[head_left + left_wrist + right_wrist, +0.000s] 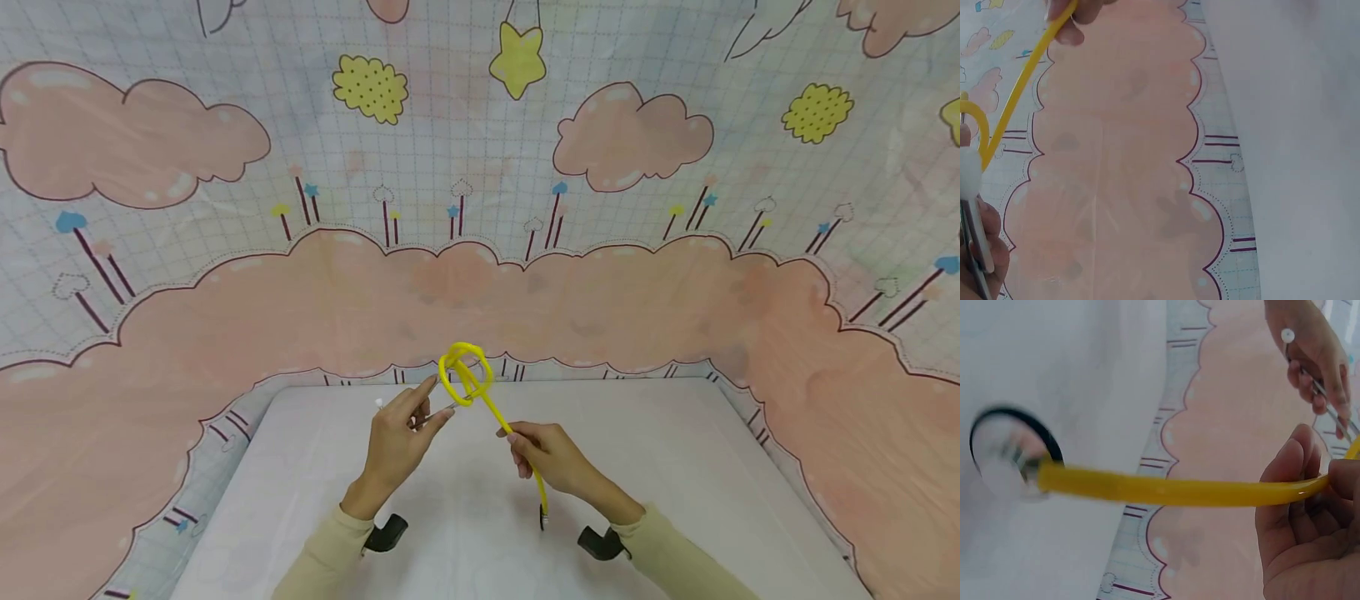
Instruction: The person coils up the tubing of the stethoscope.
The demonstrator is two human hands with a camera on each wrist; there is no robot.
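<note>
The yellow stethoscope tube (492, 407) seems light, bendy, best pinched as by the right hand (551, 454); stiffer metal arms (982, 240) are gripped by the left hand (396, 435)

Between left hand (397, 437) and right hand (551, 457), the yellow stethoscope (496, 413) is blocking twelve to two o'clock; its end (543, 518), probably hanging above the counter (712, 467), is obstructing four; six is offering room.

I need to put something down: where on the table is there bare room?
The white table looks bare left of the left hand and sleeve, out to its left edge, and right of the right hand and sleeve, out to its right edge. Over the middle it's crowded: both hands hold the yellow stethoscope there, its end dangling between the sleeves.
</note>
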